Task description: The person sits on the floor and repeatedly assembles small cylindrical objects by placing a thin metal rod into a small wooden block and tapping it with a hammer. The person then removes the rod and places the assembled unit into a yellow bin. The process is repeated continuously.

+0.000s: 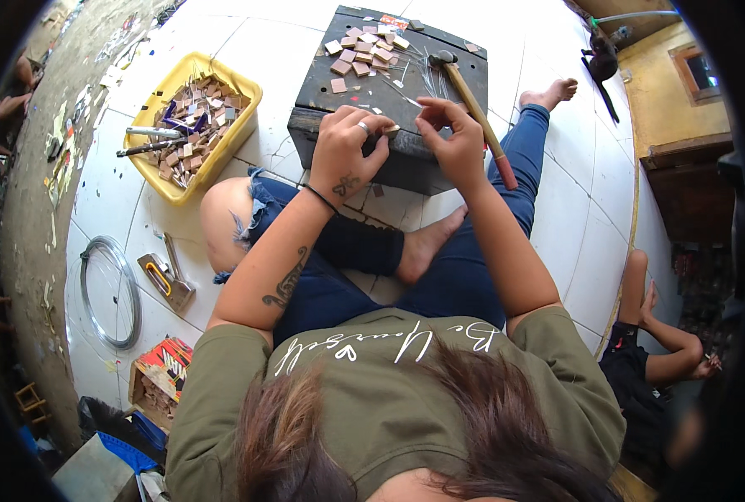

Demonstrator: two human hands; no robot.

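While both hands are raised at the near edge of a low black counter [318,96], a small pale piece [391,130] lies at the left hand's [345,144] forefinger tip, beside that edge. The left grip is slightly parted; whether it pinches the piece or only touches it cannot be told. The right hand's [458,149] grip is narrowly parted, its contents unclear.

Writing: white cursive lettering crosses the olive shirt [389,376], inverted in this view; bold dark characters mark a red-and-yellow carton [168,363]; a red printed scrap [394,22] lies at the counter's far side.

Containers: a yellow basin [243,138], left of the counter, is heaped with small brown tiles [195,119], two pens [151,146] resting across its left side. The open carton holds brown fragments [156,396]. Similar loose tiles [362,57] cover the counter near a hammer [475,105].
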